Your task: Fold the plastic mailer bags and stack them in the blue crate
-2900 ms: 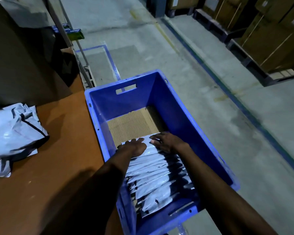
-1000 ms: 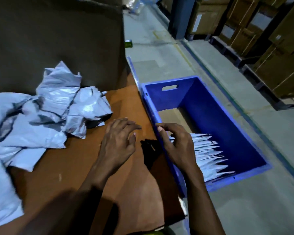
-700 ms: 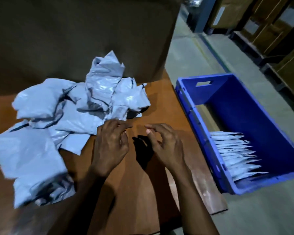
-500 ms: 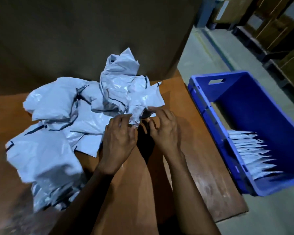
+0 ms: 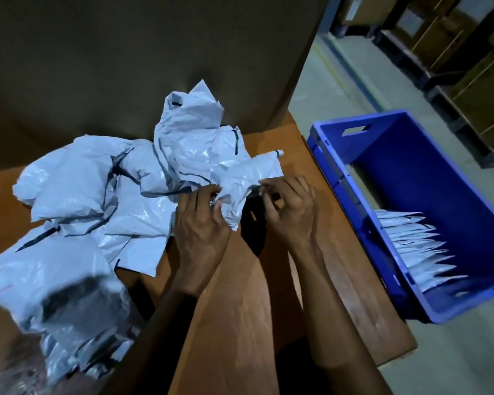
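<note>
Pinching: my left hand (image 5: pixel 201 223) and right hand (image 5: pixel 290 212) each nip one crumpled mailer bag (image 5: pixel 244 178).
Pile: loose bags (image 5: pixel 77 195) on counter (image 5: pixel 254 309).
Crate: folded bags (image 5: pixel 408 240) inside blue crate (image 5: pixel 439 181).

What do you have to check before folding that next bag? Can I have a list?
1. Both hands grip one bag: left hand and right hand pinch the crumpled bag. Ok.
2. Bag lies flat: it is bunched up. Not ok.
3. Bag free of the pile: it lies against other bags. Cannot tell.
4. Bare table near the hands to fold on. Ok.
5. Room in the blue crate beyond the folded stack. Ok.
</note>
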`<state>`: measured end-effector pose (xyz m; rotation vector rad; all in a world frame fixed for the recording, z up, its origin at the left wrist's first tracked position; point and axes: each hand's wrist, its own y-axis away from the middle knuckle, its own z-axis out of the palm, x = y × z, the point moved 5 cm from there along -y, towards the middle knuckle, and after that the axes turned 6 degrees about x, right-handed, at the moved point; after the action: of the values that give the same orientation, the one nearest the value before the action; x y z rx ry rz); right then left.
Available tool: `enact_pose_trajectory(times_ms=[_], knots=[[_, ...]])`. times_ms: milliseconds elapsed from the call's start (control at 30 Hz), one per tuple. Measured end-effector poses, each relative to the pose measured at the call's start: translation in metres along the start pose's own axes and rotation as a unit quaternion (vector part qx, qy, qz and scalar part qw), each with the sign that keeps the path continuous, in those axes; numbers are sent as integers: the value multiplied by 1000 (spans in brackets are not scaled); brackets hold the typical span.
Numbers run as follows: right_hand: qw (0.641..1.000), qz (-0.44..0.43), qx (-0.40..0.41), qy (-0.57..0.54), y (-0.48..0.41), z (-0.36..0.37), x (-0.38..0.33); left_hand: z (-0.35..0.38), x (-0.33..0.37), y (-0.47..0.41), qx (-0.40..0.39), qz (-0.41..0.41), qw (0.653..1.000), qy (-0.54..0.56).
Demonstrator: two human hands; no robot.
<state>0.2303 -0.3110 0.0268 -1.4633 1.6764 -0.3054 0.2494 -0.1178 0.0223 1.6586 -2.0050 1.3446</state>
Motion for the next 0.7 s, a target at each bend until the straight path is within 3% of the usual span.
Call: enact_pose_trajectory(times_ms=[100,333,433,567,700], knots=[[1000,9,21,-19,22,-41,11,-5,19,11,32,3,999,21],[998,56,-40,8,91,-93,31,23,43,55,-22,-7,999,32],[998,34,-42,12,96,-101,34,29,60,82,-35,3,999,35],[999,32,8,-4,78,-108,32,42,73,110,-102,32,994,18],[996,47,-74,-16,80,-85,28,58,53,121,-186,63,980,-14]])
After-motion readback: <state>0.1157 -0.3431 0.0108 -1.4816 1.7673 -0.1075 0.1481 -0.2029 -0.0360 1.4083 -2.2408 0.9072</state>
